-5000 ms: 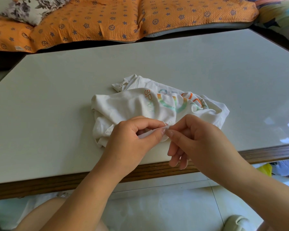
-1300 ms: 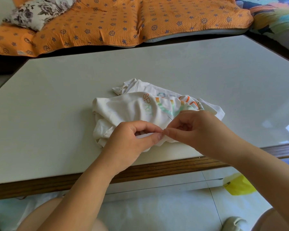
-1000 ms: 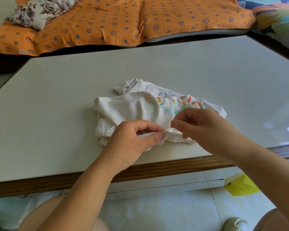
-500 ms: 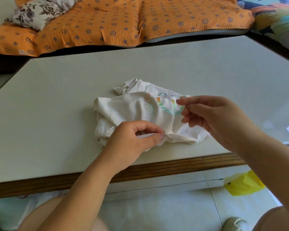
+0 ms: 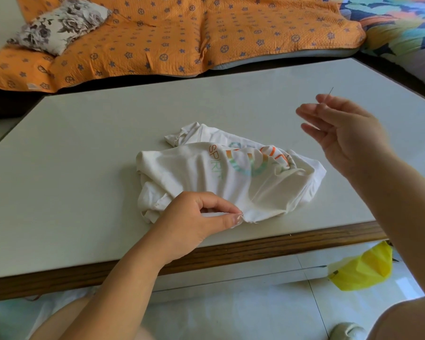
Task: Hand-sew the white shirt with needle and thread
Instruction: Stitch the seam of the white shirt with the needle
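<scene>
A crumpled white shirt [image 5: 196, 173] with a coloured print lies on the white table [image 5: 84, 143] near its front edge. My left hand [image 5: 194, 224] pinches the shirt's near hem between thumb and forefinger. My right hand [image 5: 346, 133] is raised above the table, to the right of the shirt. It pinches a thin needle [image 5: 328, 94] whose tip points up and away, while the other fingers are spread. A faint thread runs down over the shirt [image 5: 260, 190] towards the pinched hem; elsewhere I cannot make the thread out.
The table's wooden front edge [image 5: 255, 249] runs just below my left hand. An orange patterned quilt [image 5: 182, 33] and a floral pillow [image 5: 59, 25] lie on the sofa behind the table. A yellow bag [image 5: 363, 268] lies on the tiled floor at the lower right.
My right hand has drawn the needle out of the hem and lifted it up and to the right, away from the shirt. My left hand keeps its pinch on the hem.
</scene>
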{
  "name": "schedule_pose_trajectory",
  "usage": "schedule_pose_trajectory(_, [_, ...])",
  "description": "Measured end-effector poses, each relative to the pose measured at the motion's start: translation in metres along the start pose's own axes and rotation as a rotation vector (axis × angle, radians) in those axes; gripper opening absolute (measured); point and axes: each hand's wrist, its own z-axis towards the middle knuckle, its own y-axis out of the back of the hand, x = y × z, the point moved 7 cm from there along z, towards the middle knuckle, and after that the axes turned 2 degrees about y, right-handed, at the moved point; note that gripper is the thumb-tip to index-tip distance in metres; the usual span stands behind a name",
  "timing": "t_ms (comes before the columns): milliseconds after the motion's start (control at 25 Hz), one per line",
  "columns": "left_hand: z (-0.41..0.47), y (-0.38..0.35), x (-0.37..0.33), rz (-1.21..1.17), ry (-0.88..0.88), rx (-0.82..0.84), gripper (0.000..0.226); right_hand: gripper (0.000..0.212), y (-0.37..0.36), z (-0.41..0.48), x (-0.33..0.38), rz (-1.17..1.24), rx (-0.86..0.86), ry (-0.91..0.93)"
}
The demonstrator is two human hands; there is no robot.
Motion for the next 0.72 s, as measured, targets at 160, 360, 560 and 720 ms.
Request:
schedule_pose_trajectory(160, [0.001, -0.001, 0.001, 0.014, 0.019, 0.026, 0.006, 0.018, 0.015, 0.005, 0.015, -0.193, -0.121, 0.158])
schedule_pose_trajectory(360, [0.001, -0.002, 0.004, 0.054, 0.048, 0.049, 0.004, 0.023, 0.022, 0.008, 0.021, -0.387, -0.127, 0.356])
schedule_pose_trajectory(560, [-0.001, -0.003, 0.006, 0.097, 0.065, 0.081, 0.005, 0.029, 0.033, 0.011, 0.032, -0.443, -0.176, 0.451])
schedule_pose_trajectory(720, [-0.002, -0.003, 0.007, 0.128, 0.065, 0.093, 0.003, 0.031, 0.04, 0.009, 0.037, -0.532, -0.219, 0.498])
